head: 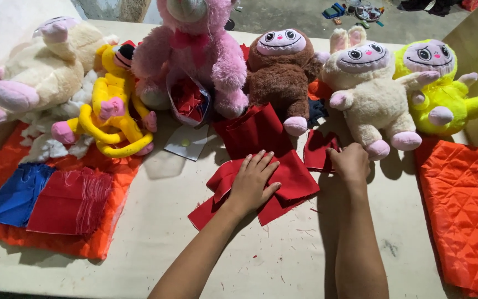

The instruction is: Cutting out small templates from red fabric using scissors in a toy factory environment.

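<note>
Left hand [252,184]: open, flat on red cloth pieces [283,182] at bench [283,260] centre; right hand [351,164]: curled, pinching a smaller red piece [317,150] beside the cream plush toy [369,94]. Risk: loose stacked layers may slide out of line under the palm; toy's foot may snag the piece. Bench: pale, thread-littered; bare concrete floor [283,16] beyond.

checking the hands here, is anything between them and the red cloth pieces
Nothing visible. The left hand lies flat on the red cloth pile, and the right hand touches a smaller red cloth piece beside the cream plush toy.
</note>
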